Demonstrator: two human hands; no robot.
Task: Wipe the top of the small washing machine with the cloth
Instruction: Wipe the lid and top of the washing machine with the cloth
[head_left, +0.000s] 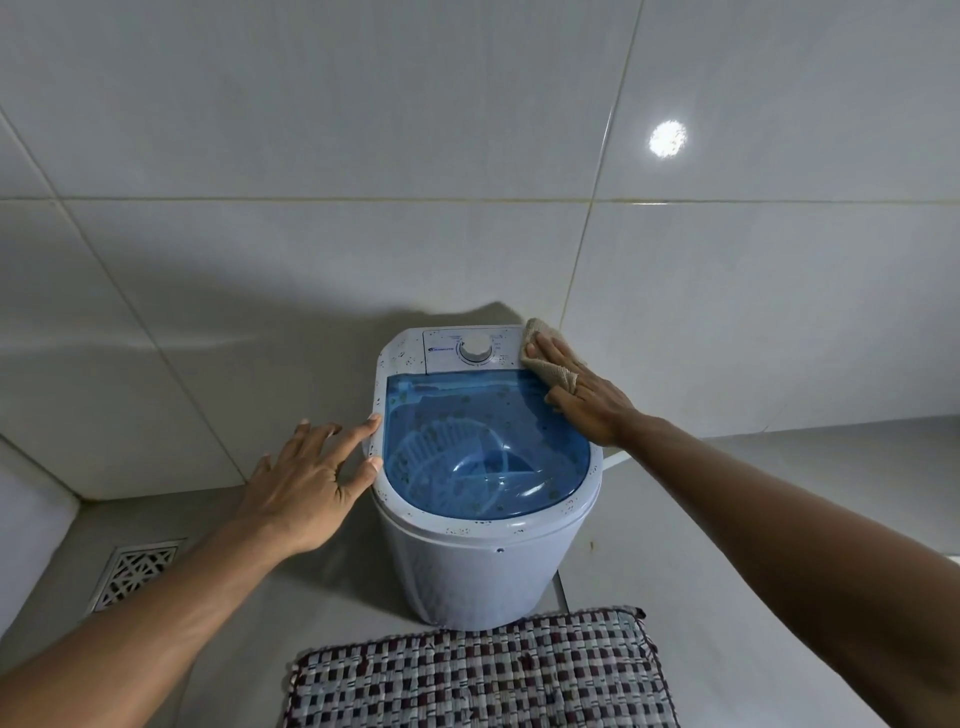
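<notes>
The small washing machine (467, 566) is pale lilac with a see-through blue lid (488, 447) and a white dial (475, 349) on its rear panel. It stands on the floor against the tiled wall, and dark specks dot its rim. My right hand (587, 395) presses a beige cloth (548, 364) flat on the top's far right corner, beside the dial. My left hand (311, 473) holds nothing; its fingers are spread, and the thumb and forefinger touch the left rim of the machine.
A woven checked mat (483, 675) lies on the floor in front of the machine. A metal floor drain (136, 571) sits at the left. Grey tiled walls (363, 156) close in behind and at the left corner.
</notes>
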